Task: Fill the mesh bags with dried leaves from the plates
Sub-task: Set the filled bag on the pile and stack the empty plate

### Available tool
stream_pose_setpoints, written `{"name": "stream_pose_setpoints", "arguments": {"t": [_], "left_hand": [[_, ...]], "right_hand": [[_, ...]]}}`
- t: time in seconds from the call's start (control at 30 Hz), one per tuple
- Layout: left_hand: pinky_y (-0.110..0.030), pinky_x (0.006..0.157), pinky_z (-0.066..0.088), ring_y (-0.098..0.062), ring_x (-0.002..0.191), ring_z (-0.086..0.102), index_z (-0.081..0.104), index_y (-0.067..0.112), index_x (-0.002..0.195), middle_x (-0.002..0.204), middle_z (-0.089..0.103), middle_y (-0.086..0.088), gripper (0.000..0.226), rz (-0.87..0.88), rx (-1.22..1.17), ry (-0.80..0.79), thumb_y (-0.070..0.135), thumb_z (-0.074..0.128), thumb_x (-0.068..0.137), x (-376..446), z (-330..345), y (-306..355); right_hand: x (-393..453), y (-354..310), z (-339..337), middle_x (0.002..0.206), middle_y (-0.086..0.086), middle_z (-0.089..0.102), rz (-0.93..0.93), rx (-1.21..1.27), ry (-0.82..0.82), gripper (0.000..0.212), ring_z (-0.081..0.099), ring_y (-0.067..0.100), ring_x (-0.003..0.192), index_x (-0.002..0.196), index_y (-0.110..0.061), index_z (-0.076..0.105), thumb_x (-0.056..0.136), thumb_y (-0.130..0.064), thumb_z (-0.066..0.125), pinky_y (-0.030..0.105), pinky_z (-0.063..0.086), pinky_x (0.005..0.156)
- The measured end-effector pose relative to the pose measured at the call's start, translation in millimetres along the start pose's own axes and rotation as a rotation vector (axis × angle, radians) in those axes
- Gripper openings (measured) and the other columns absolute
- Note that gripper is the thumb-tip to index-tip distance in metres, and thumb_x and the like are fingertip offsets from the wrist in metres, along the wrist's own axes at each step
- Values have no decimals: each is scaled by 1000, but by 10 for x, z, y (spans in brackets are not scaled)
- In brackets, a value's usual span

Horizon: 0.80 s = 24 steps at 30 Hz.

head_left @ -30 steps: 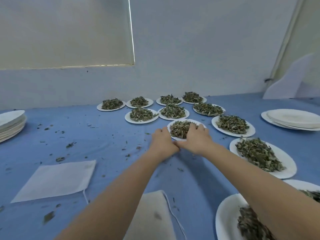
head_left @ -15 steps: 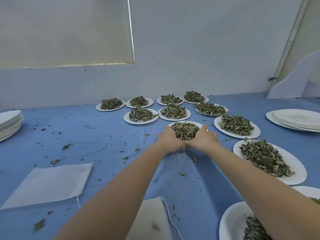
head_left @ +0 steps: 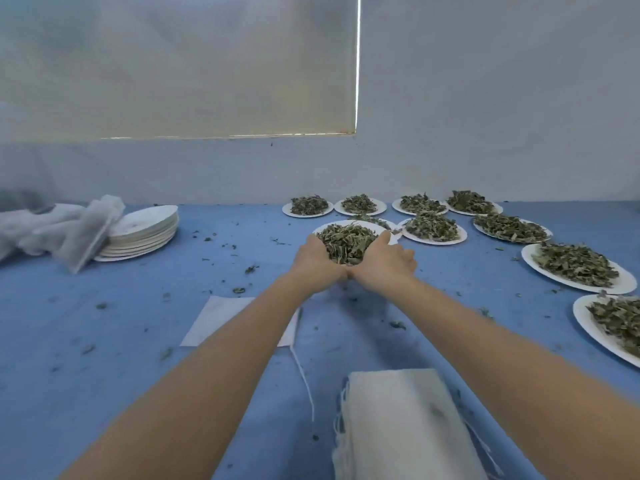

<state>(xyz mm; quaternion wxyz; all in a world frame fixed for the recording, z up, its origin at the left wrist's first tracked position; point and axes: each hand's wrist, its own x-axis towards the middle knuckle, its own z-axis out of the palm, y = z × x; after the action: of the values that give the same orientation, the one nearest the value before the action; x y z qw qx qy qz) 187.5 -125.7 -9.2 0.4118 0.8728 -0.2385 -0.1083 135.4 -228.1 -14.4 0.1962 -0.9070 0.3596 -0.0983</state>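
Plate [head_left: 323, 229] of dried leaves [head_left: 346, 242] gripped by left hand [head_left: 317, 263], right hand [head_left: 384, 263]; emptying into flat mesh bag [head_left: 221, 318] judged next.

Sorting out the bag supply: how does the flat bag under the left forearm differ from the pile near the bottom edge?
The flat bag lies alone, spread out; the pile is several bags stacked, folded. The flat bag's drawstring trails loose across the cloth; the pile's strings bunch along its left edge. Both are white and look empty.

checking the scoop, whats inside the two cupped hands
A heap of dried green leaves fills the cupped left hand and right hand. The palms underneath are covered.
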Motion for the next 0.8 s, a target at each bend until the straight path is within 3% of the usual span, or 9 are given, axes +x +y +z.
{"name": "stream_pose_setpoints", "arguments": {"t": [0.07,0.2,0.4,0.5,0.6,0.67,0.8], "left_hand": [[-37,80,47,-29,109,49,27,4,135,123,49,-15,83,-39,9,49,5,74,66,-67,-309,-242],[-34,74,46,-26,102,51,30,6,133,119,51,-13,80,-106,-17,163,6,74,66,-196,-910,-739],[-30,77,42,-22,97,47,35,7,126,111,50,-5,71,-187,-55,295,4,73,66,-257,-1552,-1383],[-28,78,44,-19,94,53,45,9,118,101,58,-1,68,-183,-145,310,10,75,58,-214,-1640,-1571],[-37,92,47,-23,105,57,49,11,122,112,62,-5,83,-195,-146,268,22,70,43,-125,-1639,-1682],[-41,95,45,-27,113,52,43,12,126,118,57,-6,88,-258,-74,238,24,76,46,-58,-1610,-1780],[-42,94,42,-30,116,44,38,10,124,123,49,-9,74,-345,189,285,28,74,62,-8,-1516,-1861]], "right_hand": [[-83,-356,153,138,23,36,-64,-1,-32,116,31,38,126,144,-4,8,66,-59,73,42,30,102],[-230,-1052,508,137,24,35,-204,-3,-85,118,31,38,125,145,-3,5,66,-64,68,42,30,100],[-345,-1840,1016,136,22,40,-331,34,-133,114,32,34,125,143,-4,11,66,-72,63,39,29,98],[-296,-2016,1222,139,19,39,-339,21,-152,111,31,33,127,143,-6,12,68,-76,57,40,28,100],[-204,-2067,1354,144,19,33,-328,-7,-187,113,27,32,133,145,-7,10,69,-79,53,43,24,106],[-158,-2059,1407,146,19,31,-320,-43,-227,117,25,34,134,147,-7,6,69,-79,53,43,21,108],[-136,-2007,1453,146,21,29,-331,-105,-235,116,24,35,134,147,-7,4,70,-78,53,44,20,108]]}}
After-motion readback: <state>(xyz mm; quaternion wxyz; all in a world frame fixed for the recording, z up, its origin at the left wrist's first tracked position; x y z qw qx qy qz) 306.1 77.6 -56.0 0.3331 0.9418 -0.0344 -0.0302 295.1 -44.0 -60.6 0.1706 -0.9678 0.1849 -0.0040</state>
